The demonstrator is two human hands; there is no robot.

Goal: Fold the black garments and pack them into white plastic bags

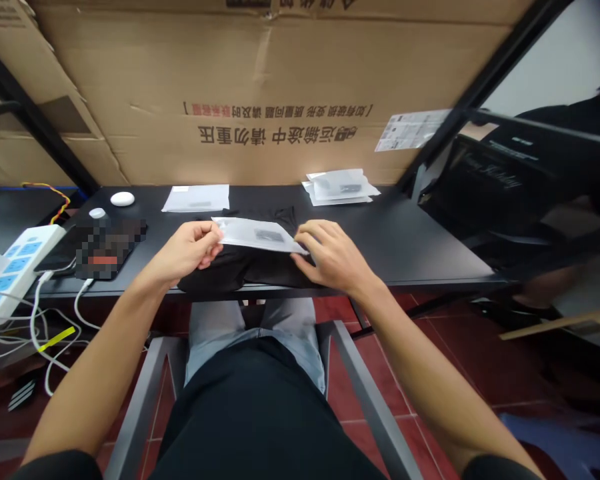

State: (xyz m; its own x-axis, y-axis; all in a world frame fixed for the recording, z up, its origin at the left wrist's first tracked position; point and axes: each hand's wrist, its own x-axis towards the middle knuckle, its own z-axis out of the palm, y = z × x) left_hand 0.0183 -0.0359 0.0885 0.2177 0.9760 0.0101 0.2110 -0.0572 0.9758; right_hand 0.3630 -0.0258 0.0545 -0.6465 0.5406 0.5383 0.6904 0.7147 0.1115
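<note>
Your left hand [194,247] is pinching one end of the white packet [243,231], your right hand [333,255] pinching the other, probably to keep it steady above the black cloth [265,269]. Its dark label [269,235] is proving unreadable; behind, the cardboard [280,67] is showing inverted Chinese print, including "运输途中请勿重压".

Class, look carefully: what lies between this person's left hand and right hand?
In the head view, a white packet with a dark patch lies between them, its one end pinched by the left hand, its other at the right hand.
</note>
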